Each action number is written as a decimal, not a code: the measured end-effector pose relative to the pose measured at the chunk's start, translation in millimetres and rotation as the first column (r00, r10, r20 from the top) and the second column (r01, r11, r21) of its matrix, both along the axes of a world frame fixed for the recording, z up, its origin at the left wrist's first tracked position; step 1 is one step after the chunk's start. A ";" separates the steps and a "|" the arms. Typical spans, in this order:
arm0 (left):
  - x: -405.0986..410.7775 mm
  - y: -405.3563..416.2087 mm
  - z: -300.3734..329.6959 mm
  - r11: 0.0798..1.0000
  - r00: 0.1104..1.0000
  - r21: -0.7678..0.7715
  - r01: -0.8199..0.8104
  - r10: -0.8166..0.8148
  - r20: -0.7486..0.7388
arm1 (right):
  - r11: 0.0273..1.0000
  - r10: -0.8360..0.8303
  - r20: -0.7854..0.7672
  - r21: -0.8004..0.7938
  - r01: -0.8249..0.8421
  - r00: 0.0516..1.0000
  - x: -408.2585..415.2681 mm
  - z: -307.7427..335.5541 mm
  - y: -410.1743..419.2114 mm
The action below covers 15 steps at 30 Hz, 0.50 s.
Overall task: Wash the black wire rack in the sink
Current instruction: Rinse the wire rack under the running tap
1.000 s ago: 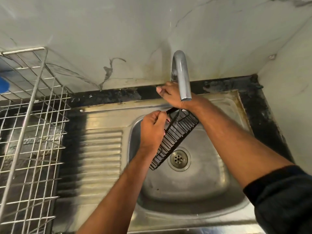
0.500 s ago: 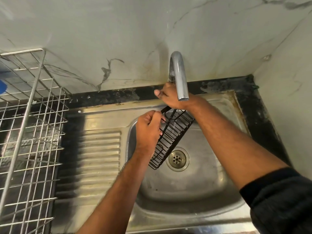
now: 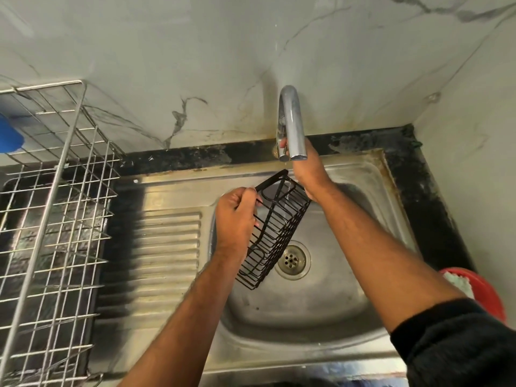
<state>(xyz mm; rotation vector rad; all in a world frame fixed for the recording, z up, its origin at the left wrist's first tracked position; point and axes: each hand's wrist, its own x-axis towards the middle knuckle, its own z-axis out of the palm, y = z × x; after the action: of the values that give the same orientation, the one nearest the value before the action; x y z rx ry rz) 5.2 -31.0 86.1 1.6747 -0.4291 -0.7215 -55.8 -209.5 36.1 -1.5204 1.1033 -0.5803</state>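
Observation:
The black wire rack (image 3: 275, 230) hangs tilted over the steel sink basin (image 3: 321, 303), its upper end under the tap spout (image 3: 293, 127). My left hand (image 3: 236, 216) grips the rack's left rim. My right hand (image 3: 304, 166) reaches behind the spout with its fingers at the tap's base; most of the fingers are hidden by the spout. A thin stream of water falls from the spout onto the rack's upper end. The drain (image 3: 291, 259) lies just right of the rack's lower end.
A steel wire dish basket (image 3: 53, 219) stands on the left, beside the ribbed drainboard (image 3: 164, 258). A blue object (image 3: 8, 138) sits at the far left edge. A red tub (image 3: 480, 291) with something white in it is at the right, beyond my forearm.
My right hand has turned and slid further behind the spout towards the tap base. The rack in my left hand has tipped steeper, and water now runs onto it.

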 end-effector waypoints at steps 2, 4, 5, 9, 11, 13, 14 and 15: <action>-1.8 2.2 2.4 1.000 1.000 -0.011 -0.006 0.006 -0.013 | 1.000 -0.006 0.016 -0.001 0.006 1.000 -6.1 6.9 6.8; -5.0 7.8 6.6 1.000 1.000 -0.011 0.018 -0.018 0.019 | 0.996 0.043 -0.038 -0.075 -0.046 0.998 -19.0 18.6 18.2; -6.2 11.1 9.1 1.000 0.999 -0.016 0.026 -0.025 0.039 | 0.989 0.063 -0.076 -0.128 -0.072 0.995 -27.3 25.3 25.6; -6.9 24.9 24.6 0.997 0.998 -0.073 -0.012 0.017 0.066 | 0.996 0.030 -0.110 -0.076 -0.038 0.994 -75.7 37.9 65.4; -7.6 30.8 32.3 0.992 0.997 -0.112 -0.054 0.060 0.047 | 0.995 -0.029 -0.027 0.090 0.031 0.999 -96.8 39.2 86.6; -14.6 40.0 41.4 0.985 0.996 -0.154 -0.082 0.086 0.021 | 0.987 -0.052 0.028 0.155 0.047 0.998 -115.6 44.2 111.8; -19.9 45.1 46.0 0.980 0.996 -0.178 -0.092 0.094 0.004 | 0.989 -0.040 0.033 0.147 0.035 0.999 -122.9 46.8 123.1; -25.7 49.9 50.3 0.974 0.994 -0.202 -0.105 0.104 -0.016 | 0.992 -0.024 0.041 0.128 0.018 0.999 -128.5 48.4 132.9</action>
<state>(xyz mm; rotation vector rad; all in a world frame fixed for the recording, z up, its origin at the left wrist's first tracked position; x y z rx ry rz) -20.4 18.9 136.4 1.4912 -0.3941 -0.5840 -184.3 -76.6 84.5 -1.3819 1.1044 -0.5433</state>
